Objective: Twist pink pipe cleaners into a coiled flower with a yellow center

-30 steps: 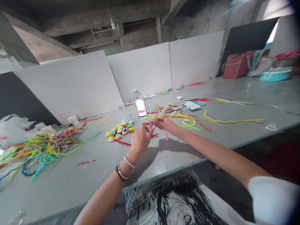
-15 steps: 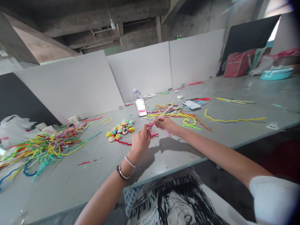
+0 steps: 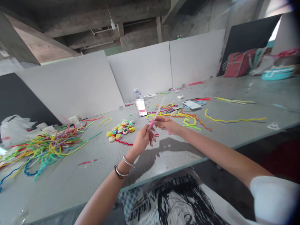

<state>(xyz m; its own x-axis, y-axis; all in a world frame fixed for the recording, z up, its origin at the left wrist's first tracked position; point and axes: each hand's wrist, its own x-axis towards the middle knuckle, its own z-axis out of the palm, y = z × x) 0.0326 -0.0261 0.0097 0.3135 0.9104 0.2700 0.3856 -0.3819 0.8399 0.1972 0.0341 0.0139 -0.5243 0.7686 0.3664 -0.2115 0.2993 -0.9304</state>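
My left hand (image 3: 142,138) is closed round the lower part of a thin, pale translucent stick (image 3: 160,107), which points up and away from me. A pink pipe cleaner (image 3: 151,123) is wound in a small coil on the stick, just above the left fingers. Close beside it, my right hand (image 3: 167,123) has its fingers pinched at the coil, with a bit of pink hanging below the palm. The exact grip of the right fingertips is partly hidden. To the left of the hands lies a cluster of small colourful pipe-cleaner flowers (image 3: 122,128).
A large heap of pipe cleaners (image 3: 50,142) spreads at the left by a white plastic bag (image 3: 16,128). Beyond my hands are a lit phone (image 3: 141,107), a bottle (image 3: 137,92) and more pipe cleaners (image 3: 187,115). A white phone (image 3: 191,104) lies to the right.
The stick has tipped more upright. My left hand has turned, and its lower fingers have loosened and show below the coil; the right hand stays close to the coil.
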